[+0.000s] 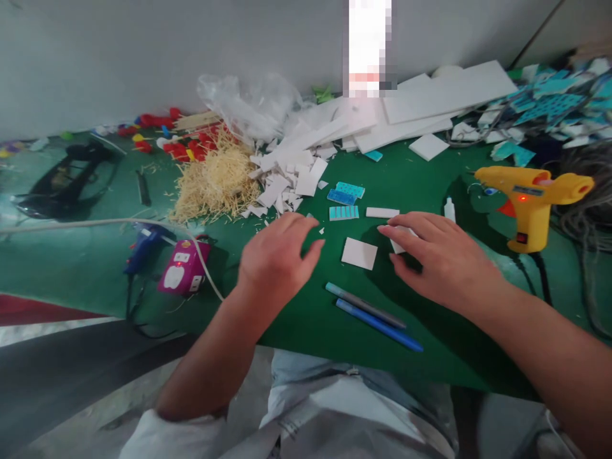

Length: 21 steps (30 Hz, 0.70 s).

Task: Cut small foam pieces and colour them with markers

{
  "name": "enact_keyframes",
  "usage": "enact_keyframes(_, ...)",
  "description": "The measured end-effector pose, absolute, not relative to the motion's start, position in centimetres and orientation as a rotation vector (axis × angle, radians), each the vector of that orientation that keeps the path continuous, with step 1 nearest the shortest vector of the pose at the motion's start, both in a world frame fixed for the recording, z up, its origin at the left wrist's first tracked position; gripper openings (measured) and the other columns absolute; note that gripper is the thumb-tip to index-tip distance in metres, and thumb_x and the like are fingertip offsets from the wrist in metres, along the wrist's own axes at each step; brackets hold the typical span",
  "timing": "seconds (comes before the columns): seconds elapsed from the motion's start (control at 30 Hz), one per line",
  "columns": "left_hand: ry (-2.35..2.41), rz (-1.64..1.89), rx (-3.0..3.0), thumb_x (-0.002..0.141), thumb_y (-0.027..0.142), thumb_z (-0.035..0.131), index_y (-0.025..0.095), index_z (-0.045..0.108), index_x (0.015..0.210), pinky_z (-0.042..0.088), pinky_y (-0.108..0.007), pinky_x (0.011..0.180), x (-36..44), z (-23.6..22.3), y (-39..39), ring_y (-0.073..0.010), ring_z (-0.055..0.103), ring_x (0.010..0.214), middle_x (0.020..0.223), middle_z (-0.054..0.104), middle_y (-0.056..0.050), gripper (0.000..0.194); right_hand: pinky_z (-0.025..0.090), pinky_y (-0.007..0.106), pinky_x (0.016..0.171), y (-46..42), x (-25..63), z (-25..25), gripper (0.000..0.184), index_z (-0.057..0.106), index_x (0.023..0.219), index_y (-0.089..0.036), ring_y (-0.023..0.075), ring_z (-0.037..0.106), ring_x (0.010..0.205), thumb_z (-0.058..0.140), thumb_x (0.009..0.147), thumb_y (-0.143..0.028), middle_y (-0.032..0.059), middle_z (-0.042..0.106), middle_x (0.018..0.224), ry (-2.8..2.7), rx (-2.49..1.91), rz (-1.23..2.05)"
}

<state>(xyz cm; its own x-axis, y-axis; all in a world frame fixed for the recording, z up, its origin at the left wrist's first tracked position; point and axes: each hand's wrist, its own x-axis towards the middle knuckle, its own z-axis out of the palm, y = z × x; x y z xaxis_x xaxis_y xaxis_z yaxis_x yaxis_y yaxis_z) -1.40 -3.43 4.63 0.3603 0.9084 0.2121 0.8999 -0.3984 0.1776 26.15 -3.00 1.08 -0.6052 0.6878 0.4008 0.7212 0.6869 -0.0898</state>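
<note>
My left hand [280, 252] hovers over the green table just right of the foam scraps, thumb and fingers apart with nothing between them. Above a small white foam board piece [400, 245] is my right hand [433, 252], its fingers spread and partly covering that piece; I cannot tell whether they touch it. Between the hands lies a white foam rectangle [359, 254]. Behind it are a narrow white strip [382, 212], a light-blue striped piece [343, 213], a dark-blue patterned piece [342, 196] and a turquoise patterned piece [350, 189]. A grey pen [366, 306] and a blue pen [380, 325] lie in front.
At right a yellow hot glue gun [530, 191] stands behind a small white tube [449, 209]. At left are a purple power socket [184, 266], a blue glue gun [143, 248] and a white cable [95, 222]. Straw [217, 175], foam scraps [291, 182] and white boards [444, 92] line the back.
</note>
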Motion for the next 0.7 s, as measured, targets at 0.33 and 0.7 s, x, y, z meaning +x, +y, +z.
enact_keyframes(0.33,2.133,0.137,2.422,0.092,0.025,0.068,0.025,0.070,0.108,0.054,-0.034,0.068,-5.1,4.6,-6.5,-0.0272,0.074,0.086,0.098,0.078,-0.004,0.017,0.060,0.050,0.100,-3.2,24.9,0.8,0.029,0.072,0.124,-0.015,0.0280,0.072,0.118,0.058,0.100,-0.024,0.0150,0.076,0.130,-2.580,-0.815,0.057)
enact_keyframes(0.7,2.196,0.267,2.257,0.092,0.028,0.064,0.029,0.072,0.114,0.052,-0.032,0.069,-5.8,3.6,-6.3,-0.0260,0.073,0.087,0.095,0.077,-0.004,0.023,0.059,0.050,0.102,-3.0,24.9,0.4,0.027,0.078,0.118,-0.015,0.0267,0.073,0.113,0.059,0.100,-0.022,0.0131,0.080,0.121,-2.567,-0.835,0.031)
